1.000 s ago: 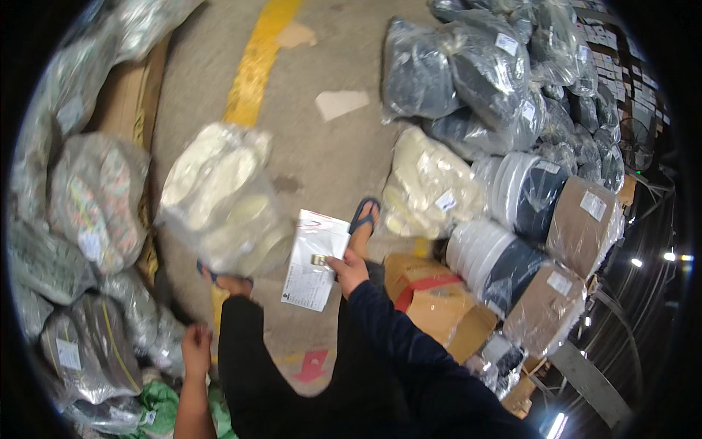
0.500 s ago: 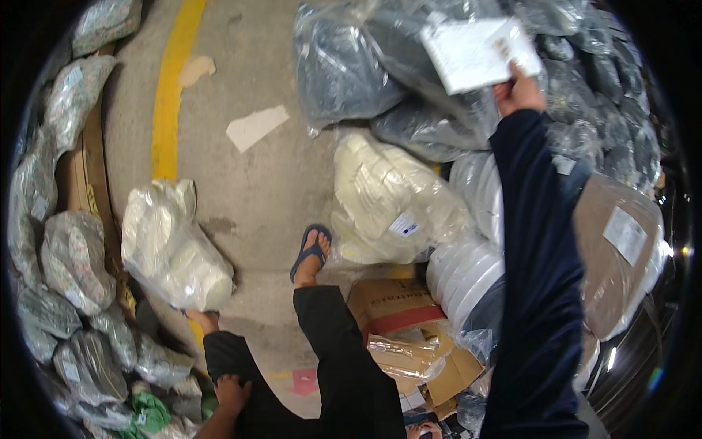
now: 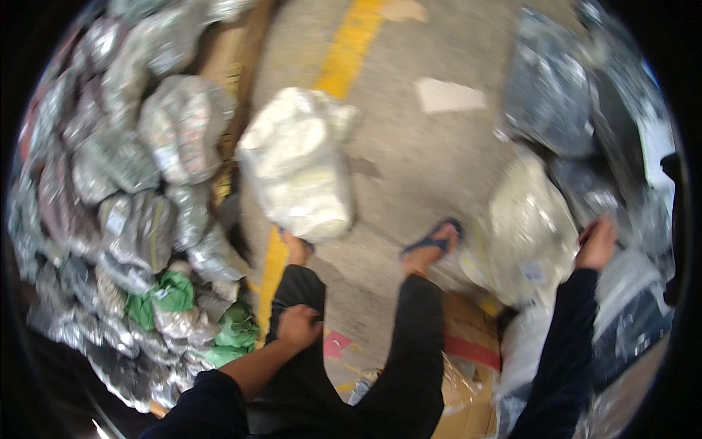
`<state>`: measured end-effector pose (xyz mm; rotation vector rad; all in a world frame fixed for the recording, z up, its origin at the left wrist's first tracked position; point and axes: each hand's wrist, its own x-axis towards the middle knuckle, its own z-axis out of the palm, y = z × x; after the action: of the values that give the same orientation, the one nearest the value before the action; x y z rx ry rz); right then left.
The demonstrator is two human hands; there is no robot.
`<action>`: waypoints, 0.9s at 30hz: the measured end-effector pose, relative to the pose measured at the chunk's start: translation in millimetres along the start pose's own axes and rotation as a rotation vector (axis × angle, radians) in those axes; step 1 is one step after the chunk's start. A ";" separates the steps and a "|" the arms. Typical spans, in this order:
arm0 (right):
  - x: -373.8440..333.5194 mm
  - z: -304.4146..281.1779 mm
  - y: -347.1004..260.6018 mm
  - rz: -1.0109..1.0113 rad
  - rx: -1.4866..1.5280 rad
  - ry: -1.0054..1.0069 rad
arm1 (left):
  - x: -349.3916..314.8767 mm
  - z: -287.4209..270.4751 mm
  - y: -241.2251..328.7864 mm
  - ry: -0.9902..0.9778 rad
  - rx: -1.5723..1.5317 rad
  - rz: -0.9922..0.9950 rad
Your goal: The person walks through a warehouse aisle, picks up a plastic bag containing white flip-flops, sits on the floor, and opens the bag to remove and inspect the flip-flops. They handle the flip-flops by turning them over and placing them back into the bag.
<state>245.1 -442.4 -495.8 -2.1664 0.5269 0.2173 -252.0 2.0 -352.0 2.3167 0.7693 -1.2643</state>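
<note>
A concrete floor (image 3: 409,168) streaked by a yellow line (image 3: 344,62) runs between heaps of plastic-wrapped goods here, with a person in dark trousers (image 3: 402,351) and blue sandals (image 3: 433,240) planted in the middle of it, feet apart. The person's right hand (image 3: 599,243), at the end of a dark sleeve (image 3: 567,336), reaches out beside the right cream bag (image 3: 530,227); motion blur makes it impossible to tell whether its fingers are open or closed, or whether they touch the plastic. The left hand (image 3: 300,327) rests on the left thigh, its fingers bent and partly hidden, so how far they are closed cannot be told either.

The right cream bag, a white label on its lower part, sits on the floor to the right of the feet. Behind it are dark bags (image 3: 552,91) in clear wrap, with a white sheet (image 3: 656,146) lying against them at the far right, apart from the right hand. Nearer the person's right leg stands a cardboard box (image 3: 472,329) with a red band. The left cream bag (image 3: 296,168) stands just ahead of the left foot, near the piled wrapped bundles (image 3: 183,132) and green bags (image 3: 174,293). A pale scrap (image 3: 450,95) lies on the concrete ahead.
</note>
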 end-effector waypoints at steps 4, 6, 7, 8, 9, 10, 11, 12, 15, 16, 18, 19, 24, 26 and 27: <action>-209.5 135.9 75.0 0.330 -0.400 -0.819 | 14.8 1.2 18.3 0.045 -0.474 0.050; -286.9 193.0 60.7 -0.070 -0.549 -1.116 | 18.8 -4.4 18.7 -0.084 -0.716 0.008; -309.8 228.3 44.1 -0.150 -0.559 -1.147 | 20.9 -8.2 13.8 -0.141 -0.844 0.006; -325.1 262.4 23.4 -0.207 -0.557 -1.183 | 24.7 -11.5 5.2 -0.159 -0.852 -0.002; -331.9 299.3 -0.9 -0.251 -0.532 -1.130 | 29.9 -14.2 -6.4 -0.162 -0.875 0.007; -331.6 336.8 -26.3 -0.358 -0.408 -1.064 | 38.6 -14.8 -19.7 -0.121 -0.924 0.051; -323.1 378.0 -53.2 -0.350 -0.406 -1.070 | 50.0 -14.4 -36.7 -0.085 -0.923 0.009; -313.6 415.0 -80.3 -0.424 -0.322 -0.992 | 61.6 -13.7 -58.1 -0.002 -0.945 -0.005; -271.1 526.8 -159.5 -0.822 -0.562 -0.791 | 105.2 -5.1 -130.6 0.051 -1.157 -0.250; -255.4 561.8 -183.9 -0.951 -0.589 -0.761 | 123.8 -2.8 -159.0 0.082 -1.210 -0.312; -228.9 617.8 -220.8 -1.040 -0.624 -0.691 | 169.6 -0.5 -213.0 0.338 -1.204 -0.297; -221.5 640.0 -230.9 -1.026 -0.616 -0.700 | 193.9 -3.1 -240.8 0.415 -0.979 -0.336; -238.8 683.3 -201.8 -0.860 -0.739 -0.940 | 335.7 -60.2 -326.1 0.636 -1.122 -0.239; -246.5 664.0 -188.3 -0.699 -0.718 -1.039 | 383.3 -99.3 -331.6 0.683 -1.201 -0.175; -249.3 649.8 -184.2 -0.707 -0.672 -1.148 | 406.3 -122.6 -330.5 0.623 -1.275 -0.152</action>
<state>124.9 245.1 -672.3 -2.2204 -1.0644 1.2420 -202.1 440.3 -659.8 1.4871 1.4009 0.1003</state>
